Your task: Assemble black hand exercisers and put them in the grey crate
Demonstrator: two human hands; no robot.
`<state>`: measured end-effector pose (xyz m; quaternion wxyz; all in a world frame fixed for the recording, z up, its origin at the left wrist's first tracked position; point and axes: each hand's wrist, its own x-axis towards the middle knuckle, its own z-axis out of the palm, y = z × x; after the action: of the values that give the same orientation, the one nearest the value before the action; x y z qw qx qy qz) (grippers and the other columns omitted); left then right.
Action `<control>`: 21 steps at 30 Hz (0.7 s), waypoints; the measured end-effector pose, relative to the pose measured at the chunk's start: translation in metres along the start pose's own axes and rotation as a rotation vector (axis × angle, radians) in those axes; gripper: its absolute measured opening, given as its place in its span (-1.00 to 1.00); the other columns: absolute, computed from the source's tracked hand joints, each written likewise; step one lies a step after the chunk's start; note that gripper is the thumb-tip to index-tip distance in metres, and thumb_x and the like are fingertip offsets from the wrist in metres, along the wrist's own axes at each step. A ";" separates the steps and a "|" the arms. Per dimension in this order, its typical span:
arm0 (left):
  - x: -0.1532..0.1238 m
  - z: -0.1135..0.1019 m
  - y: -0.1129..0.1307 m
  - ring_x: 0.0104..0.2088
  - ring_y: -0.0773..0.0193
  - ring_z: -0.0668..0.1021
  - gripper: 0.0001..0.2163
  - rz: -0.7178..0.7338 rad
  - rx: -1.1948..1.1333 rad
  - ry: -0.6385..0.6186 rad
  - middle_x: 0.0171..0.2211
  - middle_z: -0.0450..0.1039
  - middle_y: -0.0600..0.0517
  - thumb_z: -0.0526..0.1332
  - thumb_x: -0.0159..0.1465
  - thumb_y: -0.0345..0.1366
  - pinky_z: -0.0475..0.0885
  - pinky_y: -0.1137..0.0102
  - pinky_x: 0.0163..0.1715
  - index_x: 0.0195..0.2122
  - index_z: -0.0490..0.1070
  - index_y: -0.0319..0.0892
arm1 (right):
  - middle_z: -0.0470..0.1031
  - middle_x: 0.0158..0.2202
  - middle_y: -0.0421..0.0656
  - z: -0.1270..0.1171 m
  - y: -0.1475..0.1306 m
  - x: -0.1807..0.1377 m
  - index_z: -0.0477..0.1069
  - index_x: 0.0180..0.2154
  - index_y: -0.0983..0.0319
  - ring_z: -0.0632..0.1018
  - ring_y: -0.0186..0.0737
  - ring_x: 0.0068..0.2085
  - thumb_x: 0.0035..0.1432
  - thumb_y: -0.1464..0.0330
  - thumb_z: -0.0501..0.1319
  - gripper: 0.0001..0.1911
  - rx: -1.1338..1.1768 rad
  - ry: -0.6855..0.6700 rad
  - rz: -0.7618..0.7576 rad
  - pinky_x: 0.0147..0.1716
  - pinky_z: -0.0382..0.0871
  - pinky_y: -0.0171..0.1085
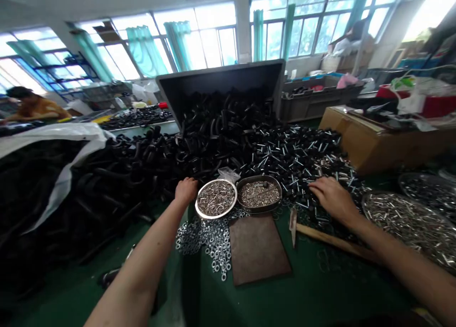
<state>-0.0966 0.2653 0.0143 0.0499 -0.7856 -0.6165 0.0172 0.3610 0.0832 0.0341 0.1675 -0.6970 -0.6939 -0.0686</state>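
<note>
My left hand point(186, 191) is at the edge of a pile of black curved handles point(217, 127), just left of a round metal dish point(234, 204) of small metal pins and rings. Its fingers curl downward, and whatever they hold is hidden. Over a heap of black-headed bolts point(285, 151) on the right, my right hand point(335, 198) has its thumb and fingers drawn together; I cannot make out what is between them. An oval tin point(280, 204) of small metal parts stands between the hands. Loose metal nuts or washers point(217, 246) lie below the dish.
A brown square plate point(259, 251) lies on the green table point(263, 301). Right of it is a hammer point(327, 235) with a wooden handle. A tipped grey bin point(281, 75) stands behind, a cardboard box point(351, 137) at right. Another person point(39, 107) sits far left.
</note>
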 end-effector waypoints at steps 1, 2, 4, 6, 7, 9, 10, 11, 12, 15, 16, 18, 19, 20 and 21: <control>-0.002 -0.003 -0.004 -0.09 0.00 0.45 -0.81 -0.012 0.007 -0.003 -0.16 0.45 -0.20 0.09 0.18 -0.37 0.36 0.27 -0.22 -0.29 0.48 -0.22 | 0.50 -0.18 -0.06 0.000 0.010 0.012 0.50 -0.20 0.22 0.42 -0.12 -0.09 0.22 0.31 0.02 -0.70 -0.039 -0.029 0.104 -0.08 0.26 -0.20; -0.005 -0.006 -0.008 -0.12 -0.01 0.47 -0.83 -0.035 0.009 -0.003 -0.16 0.45 -0.20 0.12 0.16 -0.32 0.37 0.28 -0.26 -0.29 0.46 -0.22 | 0.50 -0.17 -0.03 0.002 0.019 0.023 0.50 -0.21 0.23 0.42 -0.10 -0.08 0.22 0.32 0.02 -0.70 -0.070 -0.033 0.185 -0.10 0.26 -0.19; -0.014 -0.015 -0.017 -0.19 -0.03 0.50 -0.76 -0.131 -0.031 0.013 -0.18 0.45 -0.20 0.15 0.14 -0.18 0.37 0.28 -0.34 -0.24 0.41 -0.20 | 0.50 -0.19 0.03 0.005 0.036 0.043 0.48 -0.22 0.26 0.46 -0.05 -0.13 0.19 0.29 0.04 -0.71 -0.112 -0.041 0.319 -0.19 0.28 -0.16; -0.028 -0.026 -0.023 -0.27 -0.02 0.52 -0.64 -0.265 -0.192 0.063 -0.27 0.48 -0.15 0.18 0.10 -0.04 0.37 0.30 -0.39 -0.18 0.36 -0.18 | 0.51 -0.22 0.07 0.010 0.046 0.057 0.46 -0.20 0.27 0.49 0.00 -0.20 0.14 0.23 0.10 -0.70 -0.129 -0.050 0.417 -0.29 0.28 -0.15; -0.039 -0.032 -0.024 -0.31 0.00 0.53 -0.59 -0.322 -0.332 0.098 -0.32 0.48 -0.11 0.21 0.07 0.01 0.37 0.31 -0.41 -0.17 0.34 -0.18 | 0.52 -0.24 0.08 0.012 0.048 0.061 0.45 -0.19 0.27 0.50 0.02 -0.23 0.11 0.20 0.13 -0.67 -0.132 -0.060 0.458 -0.33 0.28 -0.15; -0.067 -0.046 -0.020 -0.39 0.08 0.53 -0.50 -0.373 -0.693 0.172 -0.41 0.48 -0.04 0.28 -0.01 0.04 0.37 0.34 -0.44 -0.15 0.32 -0.19 | 0.51 -0.23 0.13 0.015 0.048 0.066 0.43 -0.16 0.28 0.51 0.08 -0.23 0.07 0.20 0.16 -0.65 -0.130 -0.081 0.508 -0.35 0.27 -0.13; -0.084 -0.053 -0.015 -0.42 0.13 0.53 -0.47 -0.373 -0.887 0.200 -0.43 0.48 0.00 0.31 -0.04 0.02 0.37 0.36 -0.45 -0.13 0.33 -0.20 | 0.51 -0.22 0.16 0.014 0.047 0.066 0.43 -0.16 0.29 0.51 0.11 -0.22 0.06 0.23 0.16 -0.66 -0.124 -0.091 0.519 -0.35 0.26 -0.11; -0.103 -0.059 -0.010 -0.44 0.16 0.53 -0.45 -0.368 -1.069 0.218 -0.45 0.47 0.02 0.34 -0.06 -0.01 0.38 0.37 -0.44 -0.11 0.33 -0.21 | 0.50 -0.21 0.19 0.013 0.045 0.065 0.43 -0.15 0.30 0.51 0.14 -0.20 0.06 0.27 0.15 -0.68 -0.115 -0.101 0.520 -0.34 0.25 -0.09; -0.122 -0.064 -0.003 -0.44 0.19 0.53 -0.44 -0.366 -1.224 0.212 -0.46 0.47 0.04 0.36 -0.07 -0.04 0.38 0.37 -0.43 -0.09 0.33 -0.21 | 0.49 -0.21 0.21 0.012 0.044 0.063 0.43 -0.16 0.30 0.50 0.16 -0.18 0.07 0.30 0.14 -0.69 -0.099 -0.106 0.518 -0.32 0.25 -0.07; -0.175 -0.064 0.017 -0.47 0.25 0.51 -0.55 -0.427 -1.439 0.195 -0.51 0.44 0.08 0.36 -0.06 -0.09 0.37 0.39 -0.41 -0.18 0.40 -0.23 | 0.48 -0.17 0.15 0.005 0.044 0.056 0.36 -0.03 0.23 0.48 0.17 -0.11 0.09 0.28 0.10 -0.61 -0.002 -0.078 0.472 -0.29 0.25 -0.02; -0.190 -0.058 0.023 -0.48 0.27 0.50 -0.61 -0.457 -1.436 0.208 -0.52 0.43 0.08 0.36 -0.06 -0.11 0.36 0.41 -0.41 -0.26 0.41 -0.23 | 0.49 -0.18 0.11 0.003 0.042 0.053 0.35 -0.02 0.19 0.47 0.18 -0.10 0.08 0.27 0.11 -0.60 0.112 0.033 0.453 -0.27 0.24 0.01; -0.215 -0.041 0.033 -0.50 0.31 0.46 -0.70 -0.498 -1.359 0.199 -0.53 0.41 0.09 0.35 -0.04 -0.13 0.32 0.44 -0.44 -0.36 0.42 -0.23 | 0.49 -0.24 0.01 -0.001 0.033 0.043 0.38 -0.08 0.12 0.48 0.14 -0.14 0.09 0.22 0.10 -0.66 0.260 0.086 0.470 -0.26 0.25 0.04; -0.225 -0.031 0.037 -0.51 0.32 0.45 -0.72 -0.502 -1.307 0.181 -0.54 0.41 0.09 0.34 -0.02 -0.14 0.31 0.45 -0.45 -0.38 0.43 -0.23 | 0.47 -0.25 -0.04 -0.003 0.024 0.037 0.39 -0.15 0.09 0.49 0.09 -0.19 0.06 0.21 0.14 -0.71 0.466 0.123 0.490 -0.26 0.27 0.03; -0.231 -0.021 0.041 -0.51 0.31 0.44 -0.74 -0.485 -1.248 0.160 -0.53 0.41 0.08 0.32 0.01 -0.14 0.31 0.44 -0.45 -0.39 0.44 -0.22 | 0.45 -0.27 -0.08 -0.005 0.013 0.030 0.40 -0.22 0.07 0.49 0.03 -0.25 0.03 0.21 0.19 -0.78 0.676 0.132 0.511 -0.28 0.30 0.01; -0.236 -0.011 0.045 -0.48 0.30 0.45 -0.76 -0.444 -1.179 0.145 -0.50 0.43 0.07 0.30 0.04 -0.15 0.31 0.44 -0.43 -0.37 0.46 -0.22 | 0.44 -0.30 -0.12 -0.007 -0.001 0.021 0.39 -0.30 0.05 0.49 -0.03 -0.30 -0.02 0.22 0.24 -0.82 0.900 0.127 0.526 -0.30 0.34 -0.02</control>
<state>-0.1090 0.0253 0.0125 -0.3472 -0.5336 -0.6657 -0.3892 0.3619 0.1008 0.0479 0.5038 -0.7012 -0.4445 0.2385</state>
